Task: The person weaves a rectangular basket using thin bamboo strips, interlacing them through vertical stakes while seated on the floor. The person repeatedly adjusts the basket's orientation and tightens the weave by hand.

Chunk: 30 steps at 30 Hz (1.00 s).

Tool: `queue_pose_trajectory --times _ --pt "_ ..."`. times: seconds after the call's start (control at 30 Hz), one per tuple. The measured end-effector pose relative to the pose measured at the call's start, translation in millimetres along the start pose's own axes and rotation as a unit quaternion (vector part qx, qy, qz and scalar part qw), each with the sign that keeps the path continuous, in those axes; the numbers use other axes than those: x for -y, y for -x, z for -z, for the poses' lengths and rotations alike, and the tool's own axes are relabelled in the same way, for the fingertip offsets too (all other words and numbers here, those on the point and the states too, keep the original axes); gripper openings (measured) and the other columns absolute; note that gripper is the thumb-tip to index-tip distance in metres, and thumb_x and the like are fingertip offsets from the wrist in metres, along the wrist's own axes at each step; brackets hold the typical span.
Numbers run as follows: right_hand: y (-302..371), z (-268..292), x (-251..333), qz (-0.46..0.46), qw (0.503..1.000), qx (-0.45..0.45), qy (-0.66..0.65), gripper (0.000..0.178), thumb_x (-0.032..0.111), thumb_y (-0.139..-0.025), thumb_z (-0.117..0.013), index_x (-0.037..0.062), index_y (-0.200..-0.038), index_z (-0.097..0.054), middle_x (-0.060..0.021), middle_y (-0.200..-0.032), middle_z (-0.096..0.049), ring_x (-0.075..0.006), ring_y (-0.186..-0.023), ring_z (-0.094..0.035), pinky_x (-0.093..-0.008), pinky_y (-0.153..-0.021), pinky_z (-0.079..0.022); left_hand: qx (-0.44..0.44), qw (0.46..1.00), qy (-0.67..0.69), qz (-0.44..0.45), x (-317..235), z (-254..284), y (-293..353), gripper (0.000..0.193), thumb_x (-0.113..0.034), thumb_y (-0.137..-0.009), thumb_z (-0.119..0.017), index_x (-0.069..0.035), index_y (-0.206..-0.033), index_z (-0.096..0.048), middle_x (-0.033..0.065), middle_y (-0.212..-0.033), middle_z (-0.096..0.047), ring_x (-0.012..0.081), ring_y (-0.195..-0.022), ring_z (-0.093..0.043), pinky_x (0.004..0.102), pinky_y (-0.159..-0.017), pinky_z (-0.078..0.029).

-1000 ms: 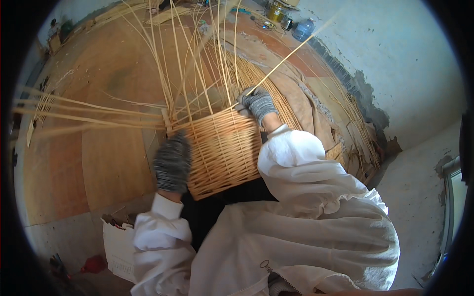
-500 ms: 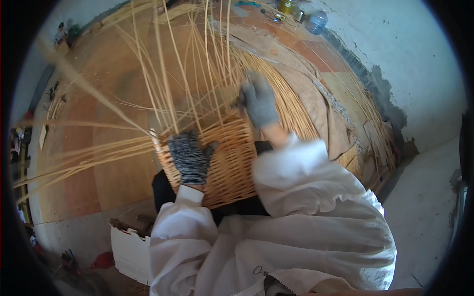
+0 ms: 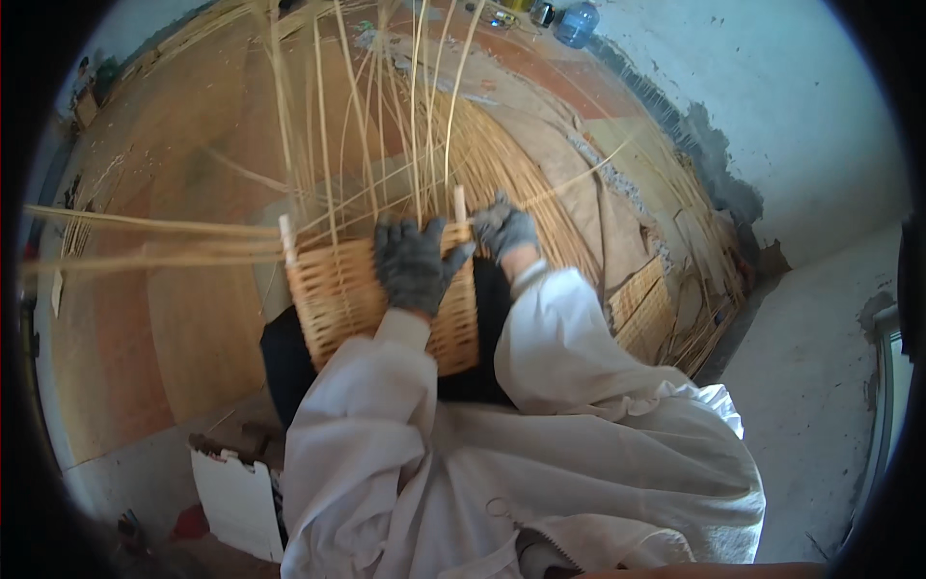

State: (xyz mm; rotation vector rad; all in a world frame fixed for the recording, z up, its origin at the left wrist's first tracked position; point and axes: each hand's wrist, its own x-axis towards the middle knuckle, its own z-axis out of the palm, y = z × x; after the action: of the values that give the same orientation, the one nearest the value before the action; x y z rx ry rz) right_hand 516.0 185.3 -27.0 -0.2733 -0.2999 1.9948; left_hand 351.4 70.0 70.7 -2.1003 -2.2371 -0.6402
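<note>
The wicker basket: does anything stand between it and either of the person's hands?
Nothing visible blocks either hand. The gloved left hand lies on the side of the wicker basket, near its rim; the gloved right hand is at the upper right corner, by a short pale peg. Whether that hand touches the basket is unclear.

Tan wicker basket (image 3: 333, 289), densely woven, tilted over black cloth (image 3: 289, 357); rim corners marked by pale posts (image 3: 286, 239); long stakes (image 3: 415, 125) left unwoven above rim, more strands (image 3: 164, 225) splayed leftward.
</note>
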Motion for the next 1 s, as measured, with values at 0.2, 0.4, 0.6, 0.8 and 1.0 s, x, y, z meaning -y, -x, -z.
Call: queue_pose_trajectory --times 0.2,0.4,0.6,0.8,1.0 --pt "47 -37 29 0.024 0.883 -0.194 0.427 0.014 0.016 -0.086 -0.057 0.0055 -0.078 -0.057 -0.0025 -0.06 -0.052 -0.0141 -0.055 -0.049 -0.0273 -0.054 -0.048 -0.399 0.839 0.368 0.035 75 30 55 0.052 -0.025 -0.077 -0.067 0.002 -0.117 -0.047 0.0151 -0.11 -0.051 0.0287 -0.107 -0.048 0.0423 -0.095 -0.038" --pt "59 -209 -132 0.308 0.467 0.305 0.771 0.018 0.021 -0.08 -0.064 0.0029 -0.083 -0.064 -0.0084 -0.075 -0.062 -0.0191 -0.062 -0.059 -0.0277 -0.056 -0.049 -0.26 0.776 0.546 0.179 152 11 70 0.047 -0.005 -0.075 -0.069 0.002 -0.116 -0.047 0.013 -0.103 -0.057 0.0197 -0.1 -0.053 0.0301 -0.09 -0.044" --pt "56 -324 -232 0.147 0.245 0.283 0.916 0.024 0.029 -0.086 -0.051 0.0064 -0.084 -0.059 -0.0125 -0.082 -0.063 -0.0287 -0.075 -0.063 -0.0415 -0.064 -0.049 -0.269 0.834 0.457 0.15 214 -62 57 0.041 -0.007 -0.076 -0.066 0.001 -0.112 -0.051 0.01 -0.103 -0.059 0.0188 -0.096 -0.055 0.027 -0.083 -0.044" --pt "50 -252 -199 0.365 0.392 0.408 0.739 0.027 0.033 -0.085 -0.053 0.0059 -0.082 -0.056 -0.0125 -0.073 -0.063 -0.0215 -0.062 -0.063 -0.0336 -0.051 -0.049 -0.288 0.777 0.519 0.21 186 -22 70 0.033 -0.011 -0.076 -0.068 0.001 -0.105 -0.057 0.0132 -0.1 -0.061 0.0217 -0.093 -0.058 0.0291 -0.082 -0.045" --pt "32 -140 -138 -0.021 0.926 -0.044 0.373 0.033 0.028 -0.085 -0.059 0.0001 -0.1 -0.051 -0.0188 -0.094 -0.06 -0.0309 -0.083 -0.062 -0.039 -0.071 -0.054 -0.328 0.857 0.361 0.169 161 -1 66 0.033 -0.014 -0.076 -0.069 0.003 -0.103 -0.059 0.0139 -0.098 -0.062 0.0205 -0.089 -0.058 0.0301 -0.079 -0.047"
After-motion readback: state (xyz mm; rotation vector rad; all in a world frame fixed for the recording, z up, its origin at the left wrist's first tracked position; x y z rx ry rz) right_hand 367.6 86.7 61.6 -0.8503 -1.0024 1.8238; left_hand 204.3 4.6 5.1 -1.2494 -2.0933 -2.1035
